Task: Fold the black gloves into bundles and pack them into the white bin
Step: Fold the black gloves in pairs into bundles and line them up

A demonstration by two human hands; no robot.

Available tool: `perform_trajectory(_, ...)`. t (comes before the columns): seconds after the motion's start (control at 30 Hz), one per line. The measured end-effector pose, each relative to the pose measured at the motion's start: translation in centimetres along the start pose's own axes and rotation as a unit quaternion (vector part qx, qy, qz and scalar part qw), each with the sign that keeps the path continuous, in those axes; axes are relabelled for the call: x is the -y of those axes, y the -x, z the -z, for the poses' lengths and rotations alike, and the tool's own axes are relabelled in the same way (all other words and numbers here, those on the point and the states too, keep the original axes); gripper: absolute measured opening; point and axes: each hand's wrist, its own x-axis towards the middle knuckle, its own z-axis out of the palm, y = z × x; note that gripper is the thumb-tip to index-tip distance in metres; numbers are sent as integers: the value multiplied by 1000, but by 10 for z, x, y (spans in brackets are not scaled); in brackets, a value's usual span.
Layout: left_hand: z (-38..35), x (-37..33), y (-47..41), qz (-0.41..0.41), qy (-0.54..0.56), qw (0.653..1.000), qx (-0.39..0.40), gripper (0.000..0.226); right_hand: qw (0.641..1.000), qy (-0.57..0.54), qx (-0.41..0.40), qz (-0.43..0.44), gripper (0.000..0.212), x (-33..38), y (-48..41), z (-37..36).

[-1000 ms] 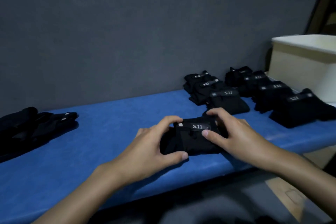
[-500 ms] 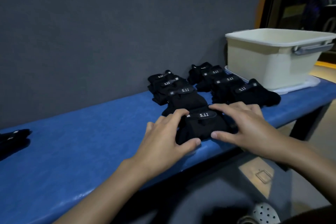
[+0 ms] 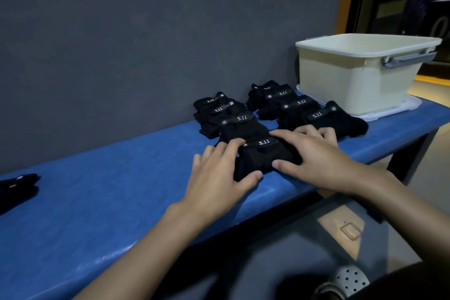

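A grey wall (image 3: 146, 44) fills the back of the view, and one long blue bench (image 3: 97, 202) runs along it from lower left to right. At the bench's right end stands one white bin (image 3: 341, 80), open at the top, with one grey handle (image 3: 406, 58) showing on its right side. The bin sits on one flat white tray (image 3: 394, 109). Two bare hands reach in from below. The left hand (image 3: 216, 182) lies with its fingers nearly straight on the left side of a folded bundle (image 3: 260, 156), its thumb against the bundle's near edge. The right hand (image 3: 319, 161) is spread flat over the bundle's right side, its thumb also at the near edge, so both hands press on the bundle rather than curl round it. This bundle lies near the bench's front edge, its "5.11" strap facing up between the two hands. Behind it three more bundles make a left row (image 3: 233, 126) running back to the wall, and four bundles make a right row (image 3: 299, 109) just beside the tray. That makes eight bundles in all, none seen in the bin. Well apart, at the far left edge, lie loose black gloves (image 3: 14, 187); I cannot tell how many. One perforated pale shoe (image 3: 350, 280) shows at the bottom right.
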Motion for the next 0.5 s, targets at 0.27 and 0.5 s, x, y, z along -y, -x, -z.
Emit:
perform_trajectory(0.27, 10, -6, 0, -8, 1, 1000, -10, 67, 1000, -4, -14, 11, 71, 5, -4, 4)
perform_trajectory(0.5, 40, -6, 4, -12, 23, 999, -33, 56, 998, -36, -26, 41, 64, 20, -10, 15)
